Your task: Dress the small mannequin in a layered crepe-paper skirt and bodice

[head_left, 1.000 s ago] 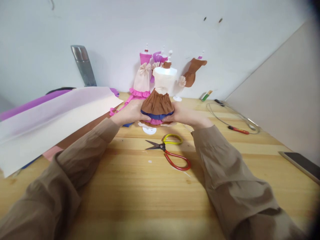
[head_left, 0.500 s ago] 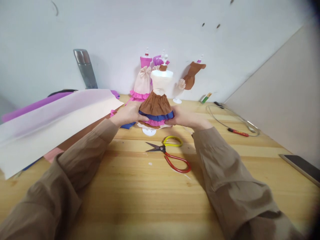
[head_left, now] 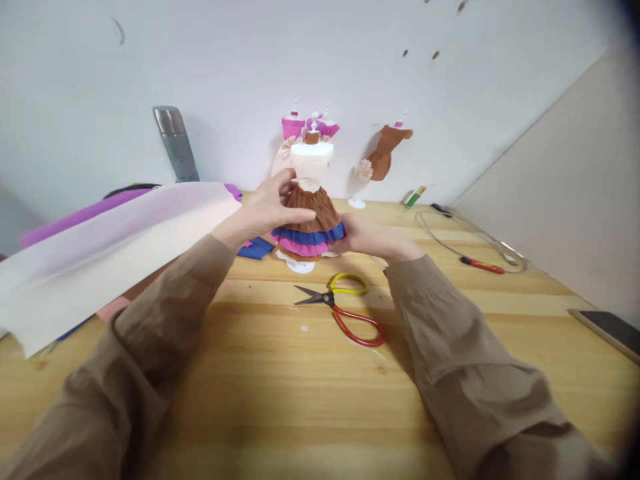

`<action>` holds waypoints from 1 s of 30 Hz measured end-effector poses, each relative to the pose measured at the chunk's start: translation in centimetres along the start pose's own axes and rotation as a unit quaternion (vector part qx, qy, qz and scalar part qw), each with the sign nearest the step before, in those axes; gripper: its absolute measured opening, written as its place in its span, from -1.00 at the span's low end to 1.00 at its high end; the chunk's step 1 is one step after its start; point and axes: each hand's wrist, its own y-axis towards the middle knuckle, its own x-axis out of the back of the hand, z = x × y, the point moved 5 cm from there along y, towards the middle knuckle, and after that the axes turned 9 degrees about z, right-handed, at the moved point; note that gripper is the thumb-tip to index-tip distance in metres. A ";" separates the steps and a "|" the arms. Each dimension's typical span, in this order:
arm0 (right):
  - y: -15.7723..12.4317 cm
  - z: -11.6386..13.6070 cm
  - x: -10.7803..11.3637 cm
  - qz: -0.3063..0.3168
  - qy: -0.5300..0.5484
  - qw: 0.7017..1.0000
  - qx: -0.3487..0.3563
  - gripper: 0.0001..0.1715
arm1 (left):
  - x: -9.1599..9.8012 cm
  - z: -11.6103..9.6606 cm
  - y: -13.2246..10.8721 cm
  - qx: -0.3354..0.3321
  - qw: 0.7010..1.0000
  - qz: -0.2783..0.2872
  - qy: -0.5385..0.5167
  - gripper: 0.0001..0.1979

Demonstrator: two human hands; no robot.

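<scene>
A small white dress form [head_left: 312, 159] stands on a round base [head_left: 301, 266], leaning slightly to the left. It wears a brown collar and a gathered, layered skirt [head_left: 314, 208] of what looks like crepe paper, in brown, blue and pink tiers. My left hand [head_left: 267, 208] grips the skirt's left side near the waist, thumb across its front, other fingers partly behind. At the right hem my right hand [head_left: 357, 237] holds the blue tier's edge, its fingertips hidden behind the skirt. Scissors [head_left: 327, 298] with a yellow and a red handle lie partly spread in front of the base.
More dressed mini forms stand by the wall, one in a brown dress [head_left: 387, 152]. A white sheet [head_left: 150, 233] and a purple roll [head_left: 85, 215] lie left, near a grey flask [head_left: 176, 143]. At right are a corded red-handled tool [head_left: 482, 265] and a phone [head_left: 610, 331].
My left hand has gone up from the hem to the skirt's waist. The dress form's top has tipped a little to the left. My right hand stays at the right hem.
</scene>
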 end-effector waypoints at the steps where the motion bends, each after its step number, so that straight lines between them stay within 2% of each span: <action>1: 0.0 0.0 -0.1 0.003 0.007 1.000 0.005 -0.49 | -0.1 0.1 0.2 0.008 0.999 -0.039 -0.006 -0.40; 3: -0.1 -0.2 -0.1 0.014 0.024 1.000 0.006 -0.38 | -0.6 0.0 0.4 0.026 0.998 -0.059 -0.009 -0.52; 5: -0.3 -0.6 -0.1 0.019 0.053 0.998 0.004 -0.32 | -0.3 -0.3 0.2 0.032 0.997 -0.071 -0.005 -0.56; 8: -0.6 -1.8 -0.1 0.029 0.121 0.992 -0.036 -0.46 | 1.7 -1.2 -0.5 0.016 0.991 -0.128 -0.022 -0.62; 11: -0.7 -2.7 -1.1 0.101 0.176 0.974 -0.097 -0.61 | 3.9 -1.8 -1.1 0.000 0.981 -0.187 -0.043 -0.68; 14: -0.3 -1.9 -2.8 0.171 0.268 0.945 -0.073 -0.57 | 4.9 -1.6 -1.2 0.010 0.976 -0.210 -0.050 -0.66; 15: 0.0 -1.5 -3.3 0.163 0.312 0.934 -0.058 -0.54 | 5.0 -1.5 -1.2 0.014 0.975 -0.215 -0.049 -0.66; 18: 1.0 -0.9 -4.5 0.084 0.444 0.891 -0.046 -0.57 | 5.0 -1.2 -1.4 0.018 0.969 -0.244 -0.031 -0.65; 21: 1.9 -0.9 -6.0 0.022 0.500 0.865 -0.036 -0.57 | 4.9 -1.1 -1.8 0.024 0.961 -0.276 -0.002 -0.67; 25: 2.4 -1.3 -7.0 -0.056 0.542 0.838 -0.028 -0.73 | 4.8 -0.9 -2.2 0.038 0.957 -0.288 0.022 -0.72; 28: 2.2 -1.1 -7.2 -0.078 0.564 0.821 -0.039 -0.82 | 4.8 -0.8 -2.2 0.041 0.953 -0.298 0.038 -0.73; 30: 2.0 -0.6 -7.3 -0.069 0.575 0.814 -0.053 -0.85 | 4.9 -0.7 -2.1 0.043 0.951 -0.303 0.053 -0.74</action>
